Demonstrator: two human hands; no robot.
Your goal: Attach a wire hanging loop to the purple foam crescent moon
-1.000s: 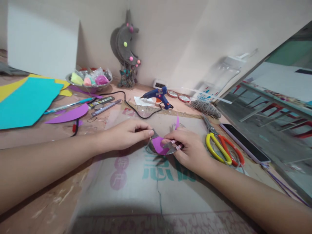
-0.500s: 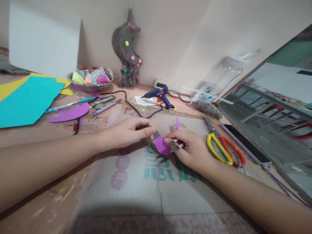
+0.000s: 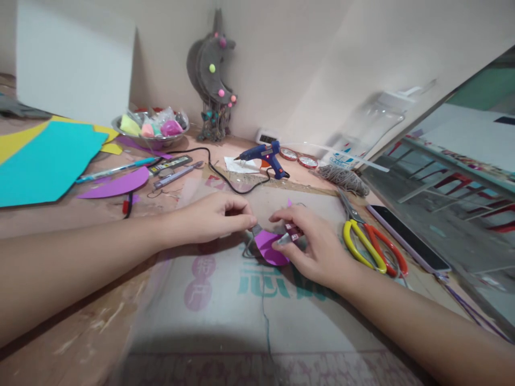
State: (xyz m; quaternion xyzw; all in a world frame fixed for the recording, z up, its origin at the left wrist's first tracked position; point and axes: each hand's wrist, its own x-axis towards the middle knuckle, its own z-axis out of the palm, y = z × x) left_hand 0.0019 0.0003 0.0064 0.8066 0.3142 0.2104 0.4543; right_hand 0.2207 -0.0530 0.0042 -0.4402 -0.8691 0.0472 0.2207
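Note:
My left hand (image 3: 213, 217) is curled, its fingertips pinching the grey edge of a small purple foam piece (image 3: 270, 247) that lies on the printed sack mat (image 3: 225, 300). My right hand (image 3: 309, 241) is closed round small metal thread snips (image 3: 290, 236) and rests on the purple piece's right side. A dark thread (image 3: 263, 316) trails from the piece toward me.
Yellow and red scissors (image 3: 372, 246) and a phone (image 3: 406, 238) lie right of my right hand. A blue glue gun (image 3: 263, 155), its black cord, pens, purple and teal foam sheets (image 3: 44, 161), a bowl of pompoms (image 3: 151, 131) and a moon ornament (image 3: 211, 69) stand behind.
My right hand has turned palm down and pressed lower onto the purple piece, hiding most of the upright purple tip. The left hand has stayed at the piece's edge.

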